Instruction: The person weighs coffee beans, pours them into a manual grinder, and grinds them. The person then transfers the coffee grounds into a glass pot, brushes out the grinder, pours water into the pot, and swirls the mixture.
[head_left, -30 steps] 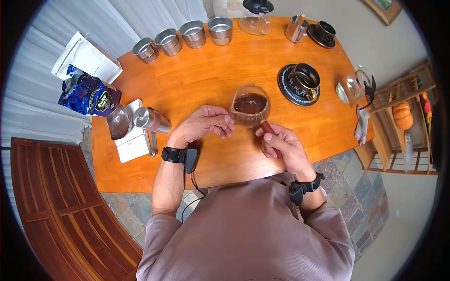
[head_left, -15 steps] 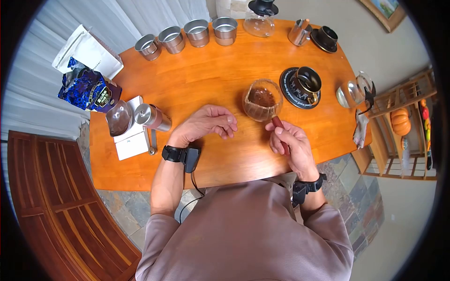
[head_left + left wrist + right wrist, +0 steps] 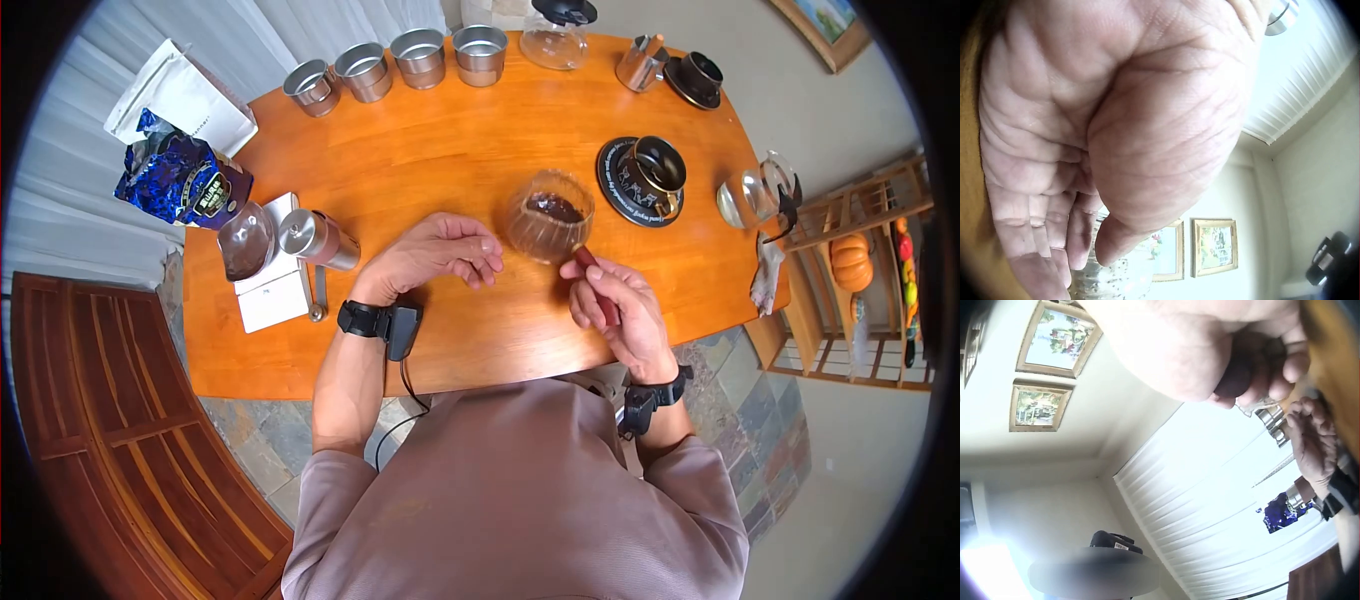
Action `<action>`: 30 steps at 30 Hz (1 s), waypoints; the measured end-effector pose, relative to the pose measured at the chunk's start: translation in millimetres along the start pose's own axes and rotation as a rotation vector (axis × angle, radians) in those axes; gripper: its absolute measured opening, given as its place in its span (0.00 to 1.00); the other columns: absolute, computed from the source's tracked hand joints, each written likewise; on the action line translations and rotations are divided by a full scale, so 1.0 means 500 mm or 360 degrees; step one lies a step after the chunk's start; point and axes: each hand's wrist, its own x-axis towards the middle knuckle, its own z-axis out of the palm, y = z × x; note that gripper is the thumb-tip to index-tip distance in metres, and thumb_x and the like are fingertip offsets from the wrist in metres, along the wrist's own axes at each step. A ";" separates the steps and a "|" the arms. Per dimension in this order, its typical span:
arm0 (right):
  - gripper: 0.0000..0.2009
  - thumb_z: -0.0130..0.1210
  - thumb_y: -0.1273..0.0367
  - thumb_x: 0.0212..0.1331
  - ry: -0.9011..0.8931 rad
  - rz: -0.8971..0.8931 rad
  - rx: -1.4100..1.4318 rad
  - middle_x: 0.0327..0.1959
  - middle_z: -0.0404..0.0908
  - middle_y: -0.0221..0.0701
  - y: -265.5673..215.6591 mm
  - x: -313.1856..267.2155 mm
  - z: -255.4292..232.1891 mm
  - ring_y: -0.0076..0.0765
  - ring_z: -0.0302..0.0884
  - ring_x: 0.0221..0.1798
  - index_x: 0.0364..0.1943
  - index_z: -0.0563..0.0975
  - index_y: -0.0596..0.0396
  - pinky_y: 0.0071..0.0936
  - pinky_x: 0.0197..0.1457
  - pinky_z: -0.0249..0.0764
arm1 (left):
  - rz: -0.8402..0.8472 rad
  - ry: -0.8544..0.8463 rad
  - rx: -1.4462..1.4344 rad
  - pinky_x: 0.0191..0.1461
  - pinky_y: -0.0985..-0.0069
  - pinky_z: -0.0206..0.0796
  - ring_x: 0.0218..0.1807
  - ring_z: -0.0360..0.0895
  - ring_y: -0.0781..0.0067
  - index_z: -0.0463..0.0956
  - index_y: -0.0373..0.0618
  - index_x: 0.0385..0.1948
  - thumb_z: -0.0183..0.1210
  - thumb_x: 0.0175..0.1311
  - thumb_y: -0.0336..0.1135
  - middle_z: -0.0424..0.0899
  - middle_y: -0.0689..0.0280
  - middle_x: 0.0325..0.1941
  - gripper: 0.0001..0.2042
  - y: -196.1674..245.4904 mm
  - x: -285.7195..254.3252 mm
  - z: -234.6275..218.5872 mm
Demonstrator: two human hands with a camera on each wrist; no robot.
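My right hand (image 3: 620, 310) grips the reddish-brown handle (image 3: 587, 258) of a round glass pot (image 3: 550, 225) with dark brown liquid inside, over the middle of the table. In the right wrist view the handle's dark end (image 3: 1235, 378) shows between curled fingers, the pot mostly hidden. My left hand (image 3: 440, 255) lies on its side low over the table, left of the pot, fingers loosely bent and holding nothing. The left wrist view shows its palm (image 3: 1085, 112) empty. Just right of the pot a black cup (image 3: 660, 165) sits on a black saucer (image 3: 618, 185) with white lettering.
A hand grinder (image 3: 325, 242), a glass dish (image 3: 245, 250) and a white box (image 3: 275, 305) stand left, by a blue foil bag (image 3: 175, 190). Metal cups (image 3: 418, 60) line the far edge. A glass jug (image 3: 740, 200) and cloth (image 3: 768, 275) are at the right edge.
My right hand has carried the pot to the right, then slightly back left; its tilt has shifted and the liquid has moved about inside. My left hand stays nearly still.
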 end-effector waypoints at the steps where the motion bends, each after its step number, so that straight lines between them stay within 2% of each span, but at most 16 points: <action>1: 0.14 0.50 0.66 0.72 0.0007 -0.0027 0.0005 0.15 0.67 0.26 -0.003 0.005 0.002 0.24 0.63 0.21 0.46 0.76 0.68 0.21 0.29 0.61 | 0.0019 0.0012 0.0014 0.41 0.76 0.77 0.38 0.86 0.69 0.81 0.38 0.42 0.58 0.73 0.36 0.87 0.61 0.40 0.10 -0.001 -0.002 0.001; 9: 0.14 0.51 0.65 0.72 0.0020 0.0039 -0.0013 0.16 0.67 0.26 -0.009 -0.011 -0.011 0.24 0.64 0.21 0.47 0.77 0.67 0.21 0.29 0.62 | 0.0010 0.0004 0.0000 0.40 0.76 0.77 0.37 0.85 0.69 0.81 0.37 0.42 0.58 0.73 0.36 0.87 0.61 0.39 0.10 0.001 0.000 0.000; 15: 0.15 0.50 0.65 0.73 -0.0025 -0.0061 0.0022 0.16 0.67 0.26 -0.018 -0.020 -0.028 0.24 0.63 0.22 0.47 0.77 0.68 0.22 0.29 0.61 | 0.0017 0.0012 0.0002 0.40 0.76 0.76 0.37 0.85 0.70 0.81 0.38 0.42 0.58 0.73 0.35 0.87 0.61 0.38 0.09 -0.001 -0.001 0.000; 18: 0.15 0.50 0.65 0.74 -0.0030 0.0034 -0.0035 0.16 0.67 0.26 -0.013 -0.022 -0.013 0.24 0.63 0.22 0.47 0.77 0.67 0.22 0.29 0.61 | 0.0005 0.0021 0.0012 0.40 0.76 0.76 0.37 0.85 0.70 0.81 0.38 0.42 0.58 0.73 0.34 0.87 0.61 0.38 0.09 0.000 -0.001 0.002; 21: 0.16 0.47 0.65 0.75 0.0034 -0.0034 -0.0083 0.13 0.65 0.25 -0.019 0.006 0.006 0.24 0.60 0.19 0.47 0.79 0.68 0.23 0.30 0.64 | 0.0001 0.0058 0.0120 0.40 0.76 0.76 0.36 0.85 0.70 0.80 0.37 0.42 0.57 0.73 0.34 0.86 0.61 0.38 0.09 0.013 -0.011 0.012; 23: 0.15 0.48 0.65 0.74 0.0049 -0.0081 -0.0107 0.14 0.65 0.26 -0.024 0.006 -0.001 0.24 0.62 0.19 0.45 0.79 0.67 0.24 0.29 0.63 | -0.0002 0.0113 0.0222 0.40 0.76 0.76 0.36 0.84 0.69 0.80 0.37 0.42 0.56 0.73 0.34 0.86 0.60 0.37 0.10 0.015 -0.010 0.019; 25: 0.12 0.52 0.66 0.72 0.0038 -0.0071 -0.0008 0.17 0.69 0.26 -0.018 -0.010 -0.017 0.23 0.65 0.22 0.42 0.80 0.63 0.22 0.29 0.63 | -0.0043 0.0151 0.0240 0.40 0.76 0.76 0.36 0.84 0.69 0.79 0.36 0.43 0.55 0.73 0.35 0.86 0.59 0.38 0.10 0.016 -0.008 0.019; 27: 0.12 0.54 0.65 0.71 0.0074 0.0009 -0.0107 0.17 0.71 0.27 -0.004 -0.019 -0.021 0.22 0.67 0.22 0.39 0.81 0.62 0.23 0.29 0.64 | -0.0068 0.0182 0.0226 0.39 0.76 0.76 0.36 0.84 0.68 0.78 0.35 0.44 0.54 0.74 0.34 0.85 0.58 0.38 0.10 0.011 -0.008 0.017; 29: 0.13 0.52 0.66 0.72 -0.0038 -0.0006 -0.0188 0.17 0.70 0.25 0.006 -0.008 -0.011 0.21 0.65 0.21 0.45 0.80 0.65 0.21 0.30 0.62 | -0.0051 0.0188 0.0189 0.37 0.76 0.75 0.35 0.83 0.66 0.76 0.35 0.44 0.52 0.75 0.33 0.85 0.56 0.38 0.10 0.002 -0.005 0.006; 30: 0.13 0.52 0.66 0.72 0.0028 -0.0045 -0.0182 0.17 0.70 0.25 0.005 0.000 -0.007 0.21 0.65 0.21 0.45 0.80 0.65 0.21 0.30 0.62 | -0.0017 0.0175 0.0128 0.36 0.76 0.75 0.34 0.83 0.66 0.76 0.35 0.43 0.53 0.75 0.33 0.85 0.56 0.37 0.09 -0.004 -0.003 0.002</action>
